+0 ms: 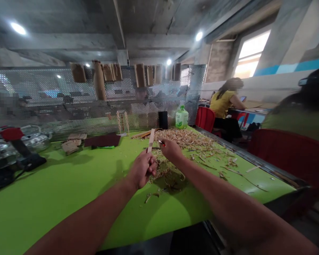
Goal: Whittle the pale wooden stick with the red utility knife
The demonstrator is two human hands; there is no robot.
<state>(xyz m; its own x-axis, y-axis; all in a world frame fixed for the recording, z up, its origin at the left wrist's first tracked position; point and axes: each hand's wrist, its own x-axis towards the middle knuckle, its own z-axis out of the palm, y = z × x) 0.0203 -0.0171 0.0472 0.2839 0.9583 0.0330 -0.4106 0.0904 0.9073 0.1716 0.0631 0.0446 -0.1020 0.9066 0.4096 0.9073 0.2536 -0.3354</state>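
Observation:
In the middle of the head view, my left hand (144, 167) is closed around the lower end of a pale flat wooden stick (151, 139), which points up and away from me. Just to its right, my right hand (171, 148) is wrapped around a small knife (162, 144); only a bit of red handle and a short bright blade show. The blade is close to the stick, and I cannot tell whether they touch. Curled wood shavings (187, 138) lie heaped beyond and beneath my hands on the green tabletop (87, 191).
A green-labelled plastic bottle (182, 118) and a black box (163, 120) stand at the back. A red and black power drill (18, 147) is at the left, near a dark red sheet (102, 140). Behind rises a perforated metal panel (122, 94). People sit at right on red chairs (205, 119).

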